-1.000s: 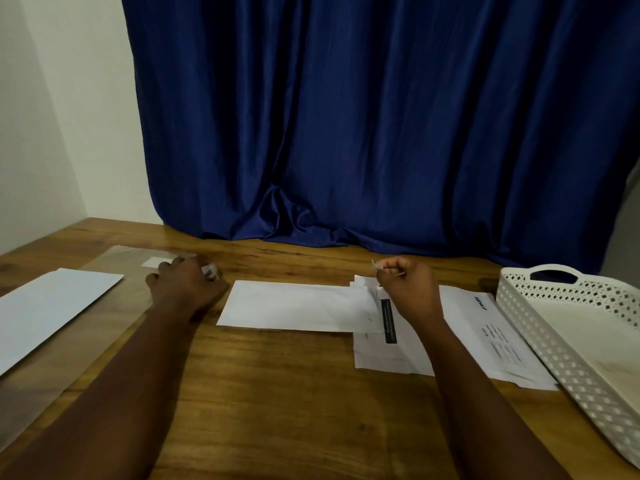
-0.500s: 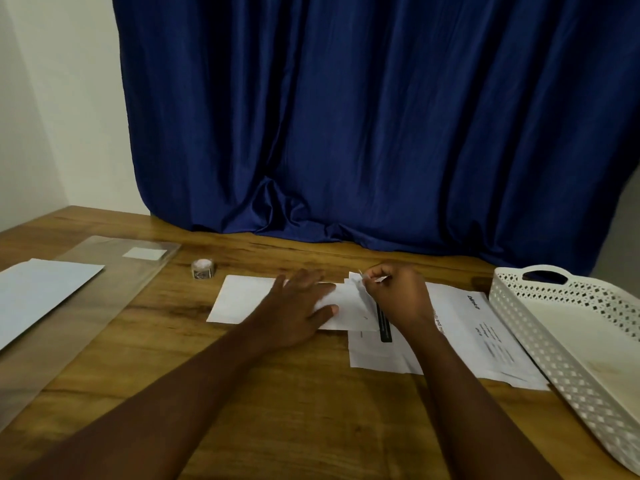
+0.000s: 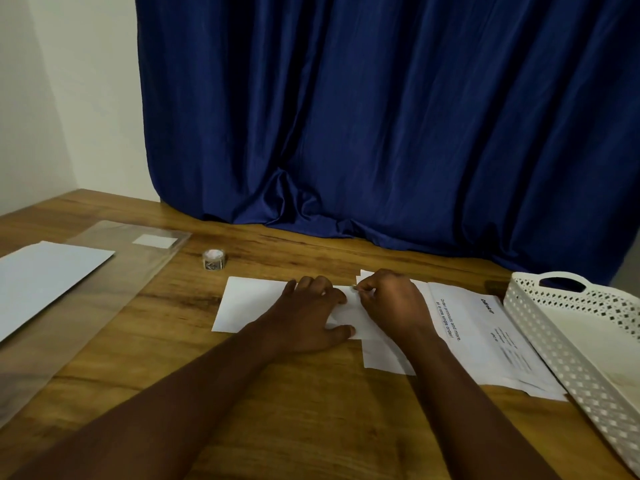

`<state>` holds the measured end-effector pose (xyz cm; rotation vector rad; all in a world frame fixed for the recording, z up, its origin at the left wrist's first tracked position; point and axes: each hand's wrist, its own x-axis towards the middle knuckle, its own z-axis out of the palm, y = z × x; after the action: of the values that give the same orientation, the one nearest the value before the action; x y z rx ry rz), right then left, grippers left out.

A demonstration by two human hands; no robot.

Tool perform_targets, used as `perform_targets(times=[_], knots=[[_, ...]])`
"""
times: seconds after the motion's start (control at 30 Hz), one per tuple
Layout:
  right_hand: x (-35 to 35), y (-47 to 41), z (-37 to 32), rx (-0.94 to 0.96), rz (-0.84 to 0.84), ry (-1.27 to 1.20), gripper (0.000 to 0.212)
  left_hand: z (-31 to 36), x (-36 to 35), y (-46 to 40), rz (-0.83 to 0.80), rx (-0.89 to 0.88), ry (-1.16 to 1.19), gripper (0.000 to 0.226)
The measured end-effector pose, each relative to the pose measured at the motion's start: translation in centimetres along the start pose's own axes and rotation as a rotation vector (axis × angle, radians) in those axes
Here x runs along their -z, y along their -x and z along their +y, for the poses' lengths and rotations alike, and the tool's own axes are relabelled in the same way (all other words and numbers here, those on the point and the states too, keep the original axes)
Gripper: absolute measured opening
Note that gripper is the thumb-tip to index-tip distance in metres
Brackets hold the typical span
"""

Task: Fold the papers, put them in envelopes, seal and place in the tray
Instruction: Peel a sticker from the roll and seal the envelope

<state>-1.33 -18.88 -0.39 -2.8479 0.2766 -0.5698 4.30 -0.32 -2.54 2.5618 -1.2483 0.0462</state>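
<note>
Our left hand lies flat on the envelope, whose long axis runs left-right; our right hand pinches something small at its right end.

Looks like a makeshift desk setup in a plain room, probably at home or in a small office. Wooden table pushed against a white wall, dark blue curtain as a backdrop, plus printed papers and a white plastic tray.
</note>
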Motion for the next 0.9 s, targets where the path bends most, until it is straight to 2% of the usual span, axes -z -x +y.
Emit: perform_targets(times=[0.37, 0.77, 0.9], knots=[[-0.9, -0.8, -0.5, 0.056, -0.115, 0.178, 0.031, -0.2, -0.5, -0.4, 0.022, 0.006, 0.001, 0.073], [-1.2, -0.6, -0.3, 0.125, -0.066, 0.269, 0.029, -0.3, -0.7, -0.4, 0.052, 0.004, -0.028, 0.071], [-1.1, -0.5, -0.2, 0.140, -0.121, 0.263, 0.030, -0.3, -0.7, -0.5, 0.045, 0.009, -0.045, 0.074]])
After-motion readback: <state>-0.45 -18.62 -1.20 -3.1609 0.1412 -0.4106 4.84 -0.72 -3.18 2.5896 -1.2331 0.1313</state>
